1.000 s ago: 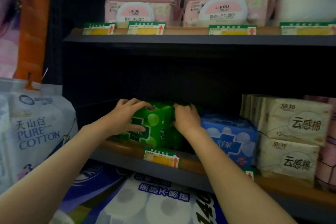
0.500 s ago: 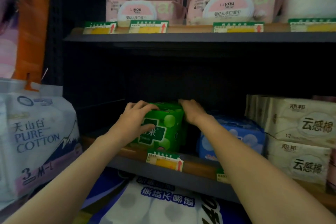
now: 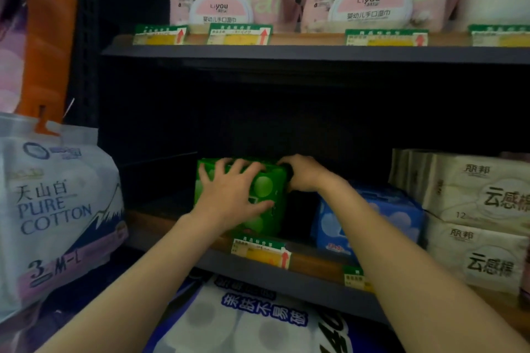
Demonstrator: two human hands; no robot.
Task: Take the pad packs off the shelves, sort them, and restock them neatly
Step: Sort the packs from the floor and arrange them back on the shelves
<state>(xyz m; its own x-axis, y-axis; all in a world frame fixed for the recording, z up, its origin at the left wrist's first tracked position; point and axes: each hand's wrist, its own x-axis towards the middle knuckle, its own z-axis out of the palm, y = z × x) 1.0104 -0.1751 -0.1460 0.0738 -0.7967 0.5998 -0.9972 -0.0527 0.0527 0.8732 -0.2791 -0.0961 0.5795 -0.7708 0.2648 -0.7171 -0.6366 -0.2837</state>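
At the far left the big white pure-cotton pack (image 3: 57, 209) hangs beside the shelving, outside the bay I am working in, so I leave it alone. Just right of it the left end of the lower shelf (image 3: 160, 226) is dark and I see nothing standing there; that gap is why I judge the green packs belong on this side, with room to square them up

My left hand (image 3: 232, 198) lies spread over the front face of the green pad packs (image 3: 269, 186), fingers straight and fanned up toward the top edge, thumb out along the lower front. It presses flat instead of gripping, which suits pushing or steadying a soft pack without crushing it. The packs stand upright at the shelf front, above the yellow price tag (image 3: 262, 252)

My right hand (image 3: 304, 173) is at the top right corner of the same packs, fingers curled over the corner and disappearing behind it, so it holds that side while the left braces the face. How many packs sit in the green row I cannot tell

Between green and the blue pad pack (image 3: 401, 212) there is a dark gap; the blue one sits partly under my right forearm. Beyond it the cream tissue packs (image 3: 481, 209) are stacked two high. I'd judge the next move is closing that gap neatly
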